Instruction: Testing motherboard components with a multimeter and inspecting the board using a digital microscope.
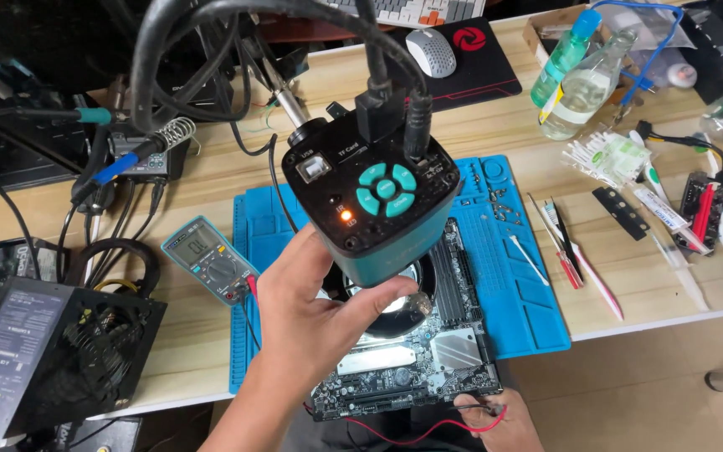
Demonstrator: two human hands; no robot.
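My left hand [315, 314] reaches up and grips the lower body of a black and teal microscope camera [374, 201] that hangs over a computer motherboard [428, 351]. The camera has teal buttons and an orange light on top, with thick black cables plugged in. Its ring light shines on the board below. My right hand [495, 418] rests at the board's near right corner, fingers pinched on a thin red probe lead [412, 435]. The motherboard lies on a blue work mat [520, 285].
A teal multimeter [209, 258] lies left of the mat, a black power supply [43, 351] at the near left, and a soldering iron in its stand [140, 151] behind. Tweezers, brushes and screwdrivers [579, 259] lie right; bottles [575, 75], a mouse [431, 52] at back.
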